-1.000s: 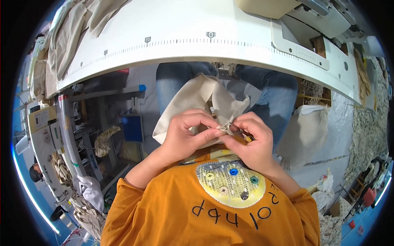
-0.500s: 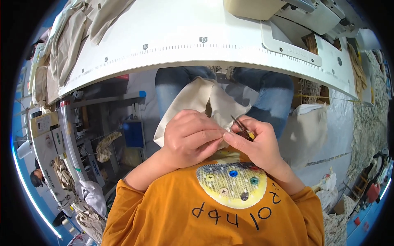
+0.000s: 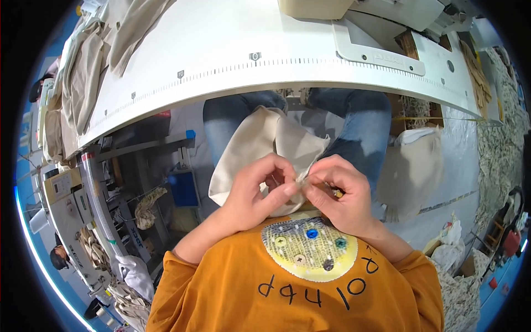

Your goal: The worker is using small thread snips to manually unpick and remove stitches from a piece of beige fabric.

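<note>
A piece of beige cloth [image 3: 246,141] hangs across my lap, its gathered edge raised between my hands. My left hand [image 3: 257,191] is curled, thumb and fingertips closing at that edge. Close beside it, my right hand [image 3: 345,193] pinches the same edge between thumb and fingers. Tucked in the right hand are small thread snips [image 3: 338,193]; only a yellow and dark bit shows, and the blades are hidden. The fingertips of both hands nearly meet in front of my orange shirt.
Ahead curves a white sewing table [image 3: 221,74] with a ruler scale, a machine [image 3: 398,14] at its far right. Beige fabric [image 3: 83,77] is heaped on its left end. Another machine [image 3: 66,193] stands at left. A beige cloth piece [image 3: 409,171] hangs at right.
The snips' blades, pointing up from my right hand before, are now out of sight. My left hand has rolled from knuckles-up to thumb beside fingers. The table has shifted left in view.
</note>
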`<state>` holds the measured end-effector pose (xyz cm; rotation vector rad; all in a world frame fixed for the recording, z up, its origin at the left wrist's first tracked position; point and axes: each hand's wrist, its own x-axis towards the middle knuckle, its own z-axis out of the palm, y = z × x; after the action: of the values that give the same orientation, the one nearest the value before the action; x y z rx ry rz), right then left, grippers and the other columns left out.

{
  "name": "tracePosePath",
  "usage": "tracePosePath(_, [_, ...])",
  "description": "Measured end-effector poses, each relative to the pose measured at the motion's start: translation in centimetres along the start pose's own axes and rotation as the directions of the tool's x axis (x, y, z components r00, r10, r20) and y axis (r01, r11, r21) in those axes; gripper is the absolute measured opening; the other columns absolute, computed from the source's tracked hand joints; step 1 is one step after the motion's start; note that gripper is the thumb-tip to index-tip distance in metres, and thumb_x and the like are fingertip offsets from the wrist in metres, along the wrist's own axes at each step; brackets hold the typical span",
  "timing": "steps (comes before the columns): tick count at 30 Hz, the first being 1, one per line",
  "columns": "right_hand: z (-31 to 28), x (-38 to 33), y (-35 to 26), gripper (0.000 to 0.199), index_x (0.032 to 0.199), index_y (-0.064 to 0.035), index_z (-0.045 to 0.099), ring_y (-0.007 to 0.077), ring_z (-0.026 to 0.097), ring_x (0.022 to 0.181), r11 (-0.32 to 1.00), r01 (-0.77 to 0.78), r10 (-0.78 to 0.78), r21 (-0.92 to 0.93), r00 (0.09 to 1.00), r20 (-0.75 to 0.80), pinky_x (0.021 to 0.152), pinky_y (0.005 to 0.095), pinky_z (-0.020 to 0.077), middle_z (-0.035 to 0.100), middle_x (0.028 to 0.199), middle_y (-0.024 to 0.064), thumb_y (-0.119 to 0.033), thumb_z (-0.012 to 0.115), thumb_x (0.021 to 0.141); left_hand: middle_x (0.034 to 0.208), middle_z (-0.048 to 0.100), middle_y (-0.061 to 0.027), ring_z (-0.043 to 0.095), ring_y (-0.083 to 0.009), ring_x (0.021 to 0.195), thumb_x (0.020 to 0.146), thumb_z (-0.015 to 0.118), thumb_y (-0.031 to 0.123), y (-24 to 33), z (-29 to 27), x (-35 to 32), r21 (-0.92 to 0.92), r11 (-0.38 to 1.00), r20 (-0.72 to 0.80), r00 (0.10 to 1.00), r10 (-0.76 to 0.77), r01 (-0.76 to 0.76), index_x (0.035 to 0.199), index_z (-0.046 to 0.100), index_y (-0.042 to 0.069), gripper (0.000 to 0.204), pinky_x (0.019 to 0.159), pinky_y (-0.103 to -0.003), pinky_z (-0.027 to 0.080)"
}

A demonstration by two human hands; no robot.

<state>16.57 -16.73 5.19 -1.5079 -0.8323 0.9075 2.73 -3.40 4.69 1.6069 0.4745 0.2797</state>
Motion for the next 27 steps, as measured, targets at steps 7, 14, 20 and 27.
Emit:
tracePosePath(7, [-0.3, 0.0, -0.1, 0.018, 0.083, -0.0014, 0.064, 0.0113, 0.056, 0.065, 0.988, 0.141, -0.134, -0.058, 0.986, 0.099, 0.057, 0.0218, 0.0452, 0.053, 0.079, 0.0051, 0.000, 0.071, 0.066, 0.079, 0.056, -0.0037, 0.050, -0.0101, 0.067, 0.083, 0.062, 0.010, 1.1, -1.9, 1.3, -0.069, 0.991, 0.356, 0.930, -0.085, 0.117, 0.079, 0.056, 0.000, 0.012, 0.061, -0.021, 0.042])
tracePosePath(14, [0.3, -0.3, 0.3, 0.011, 0.076, -0.0017, 0.063, 0.0049, 0.046, 0.054, 0.965, 0.230, -0.234, -0.125, 0.972, -0.025, 0.046, 0.0184, 0.0353, 0.050, 0.072, 0.0022, 0.000, 0.070, 0.067, 0.070, 0.057, -0.0045, 0.055, -0.0160, 0.057, 0.071, 0.068, 0.002, 1.6, -0.3, 0.8, 0.304, 0.915, 0.125, 0.963, 0.239, -0.266, 0.073, 0.056, 0.005, 0.012, 0.049, -0.026, 0.043])
tracePosePath(20, [1.2, -1.0, 0.2, 0.010, 0.074, -0.0024, 0.062, 0.0048, 0.045, 0.052, 0.957, 0.229, -0.259, -0.176, 0.951, -0.168, 0.045, 0.0187, 0.0342, 0.050, 0.070, 0.0023, -0.001, 0.069, 0.067, 0.066, 0.056, -0.0054, 0.056, -0.0209, 0.055, 0.063, 0.071, 0.000, 2.3, 1.0, -0.1, 0.573, 0.740, 0.041, 0.914, 0.403, -0.353, 0.070, 0.056, 0.006, 0.018, 0.047, -0.028, 0.043])
tracePosePath(27, [0.2, -0.9, -0.1, 0.014, 0.075, 0.0007, 0.061, 0.0056, 0.049, 0.057, 0.992, 0.103, -0.105, -0.067, 0.994, -0.026, 0.050, 0.0178, 0.0388, 0.051, 0.072, 0.0024, -0.001, 0.070, 0.064, 0.073, 0.060, -0.0068, 0.058, -0.0149, 0.062, 0.076, 0.064, 0.001, 1.1, 1.1, -0.8, 0.192, 0.978, -0.064, 0.993, 0.098, -0.084, 0.074, 0.058, 0.001, 0.007, 0.054, -0.024, 0.046])
